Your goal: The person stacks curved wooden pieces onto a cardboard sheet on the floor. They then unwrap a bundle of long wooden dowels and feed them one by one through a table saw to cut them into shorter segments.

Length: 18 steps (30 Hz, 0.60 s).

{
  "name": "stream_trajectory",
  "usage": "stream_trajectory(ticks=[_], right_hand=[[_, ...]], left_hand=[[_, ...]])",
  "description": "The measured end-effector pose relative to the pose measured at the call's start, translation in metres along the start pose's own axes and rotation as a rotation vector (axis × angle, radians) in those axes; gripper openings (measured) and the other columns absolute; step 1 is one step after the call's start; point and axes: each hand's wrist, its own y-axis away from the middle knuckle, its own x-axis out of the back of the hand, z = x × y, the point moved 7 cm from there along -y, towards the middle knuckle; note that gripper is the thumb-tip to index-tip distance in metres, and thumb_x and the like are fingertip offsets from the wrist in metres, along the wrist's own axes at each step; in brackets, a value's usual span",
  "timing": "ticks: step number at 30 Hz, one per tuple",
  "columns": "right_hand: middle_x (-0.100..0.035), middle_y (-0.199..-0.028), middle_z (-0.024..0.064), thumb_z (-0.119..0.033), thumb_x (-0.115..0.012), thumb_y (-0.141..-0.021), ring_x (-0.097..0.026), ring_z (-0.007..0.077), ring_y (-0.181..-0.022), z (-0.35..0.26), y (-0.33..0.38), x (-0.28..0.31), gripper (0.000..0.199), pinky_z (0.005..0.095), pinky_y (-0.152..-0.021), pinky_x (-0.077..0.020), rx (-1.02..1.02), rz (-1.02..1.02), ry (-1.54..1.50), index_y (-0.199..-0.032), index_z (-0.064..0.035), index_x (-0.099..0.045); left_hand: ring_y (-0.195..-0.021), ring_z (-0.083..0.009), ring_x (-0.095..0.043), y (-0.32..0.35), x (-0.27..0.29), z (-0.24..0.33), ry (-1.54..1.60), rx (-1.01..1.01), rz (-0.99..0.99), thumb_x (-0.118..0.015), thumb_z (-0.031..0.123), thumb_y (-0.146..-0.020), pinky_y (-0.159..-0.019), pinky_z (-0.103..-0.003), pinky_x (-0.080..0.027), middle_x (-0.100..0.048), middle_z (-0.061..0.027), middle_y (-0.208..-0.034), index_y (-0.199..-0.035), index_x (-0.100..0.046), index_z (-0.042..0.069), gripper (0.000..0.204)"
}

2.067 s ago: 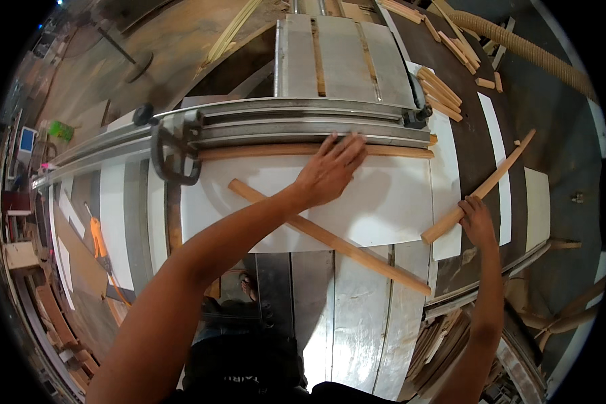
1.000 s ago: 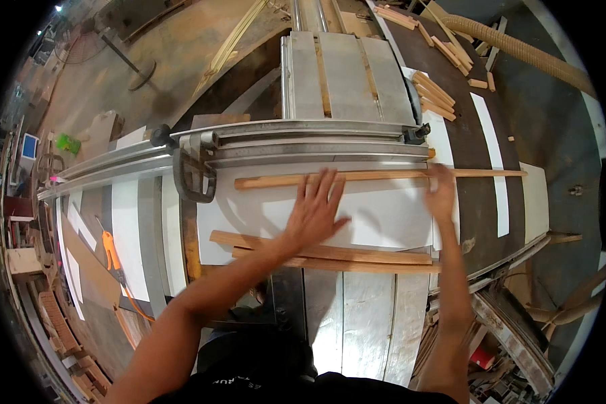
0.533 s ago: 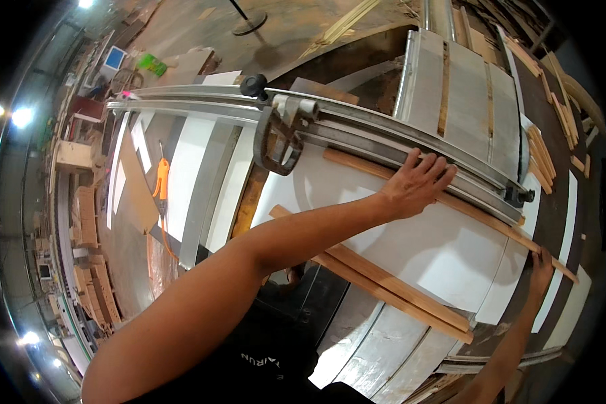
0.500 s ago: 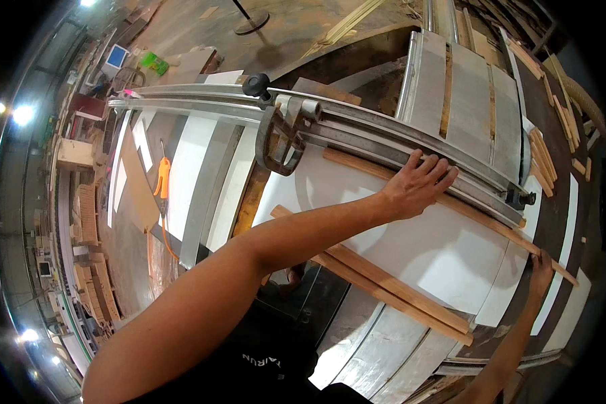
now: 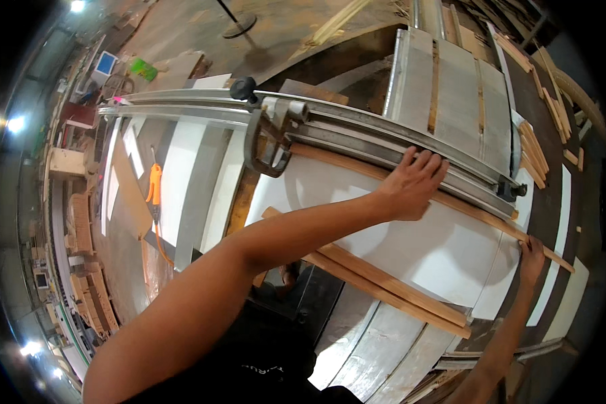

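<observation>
A long thin wooden strip (image 5: 357, 172) lies on the white table top (image 5: 444, 249) against the grey metal fence rail (image 5: 377, 141). My left hand (image 5: 414, 185) presses flat on this strip, fingers spread against the rail. My right hand (image 5: 532, 259) grips the strip near its right end, where it sticks out past the table edge. Two more wooden strips (image 5: 390, 286) lie side by side on the white top, nearer to me, under my left forearm.
A metal clamp bracket (image 5: 269, 138) sits on the rail's left part, with a black knob (image 5: 242, 87) beyond it. Behind the rail are grey metal panels (image 5: 451, 87). Several short wood offcuts (image 5: 535, 148) lie at right. An orange tool (image 5: 155, 185) lies at left.
The view has tilted and swung left. My left hand went from the white top to the strip at the rail. My right hand slid out to the strip's right end.
</observation>
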Motion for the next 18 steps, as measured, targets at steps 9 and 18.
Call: stream_trajectory(ticks=[9,18], right_hand=[[-0.067,-0.109,0.0143,-0.019,-0.073,-0.084,-0.065,0.0325,-0.099,-0.032,-0.006,0.014,0.035,0.0403,-0.088,-0.0516,-0.044,-0.034,-0.103,-0.113,0.0003,-0.068],[-0.065,-0.123,0.0170,-0.009,-0.074,-0.083,-0.063,0.0328,-0.110,0.024,-0.013,0.017,0.040,0.0403,-0.096,-0.0512,-0.037,-0.062,-0.003,-0.120,0.0013,-0.065]], left_hand=[[-0.114,-0.0228,-0.047,-0.045,-0.039,0.047,-0.088,0.023,0.011,-0.071,0.061,-0.076,-0.097,-0.048,-0.033,-0.053,-0.0086,-0.122,-0.134,-0.053,0.004,0.084],[-0.112,-0.0237,-0.049,-0.046,-0.029,0.050,-0.092,-0.048,0.112,-0.072,0.060,-0.076,-0.096,-0.046,-0.034,-0.054,-0.0092,-0.122,-0.132,-0.055,0.001,0.083]])
